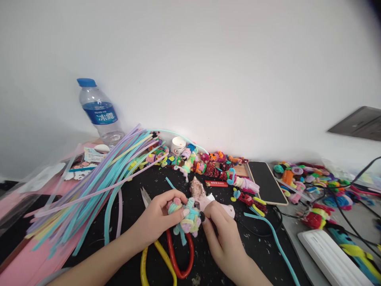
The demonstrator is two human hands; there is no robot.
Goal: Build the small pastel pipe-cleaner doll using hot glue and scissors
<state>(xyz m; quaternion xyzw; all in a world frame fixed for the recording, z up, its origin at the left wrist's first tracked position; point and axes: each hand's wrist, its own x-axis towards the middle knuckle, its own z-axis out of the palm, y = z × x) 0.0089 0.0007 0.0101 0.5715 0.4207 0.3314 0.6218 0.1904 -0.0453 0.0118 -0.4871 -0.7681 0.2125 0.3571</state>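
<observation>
Holding is done by the left hand, its fingers clamped on a fuzzy pastel figure above the scissors. The right hand is placed beside the figure, at a small black piece; whether its fingers are clamped on it cannot be told. Behind, a pink glue gun is partly hidden.

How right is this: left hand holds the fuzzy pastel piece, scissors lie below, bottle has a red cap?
Not quite: the bottle cap is blue in the head view, not red. The left hand does hold the fuzzy pastel piece; the scissors do lie below.
</observation>
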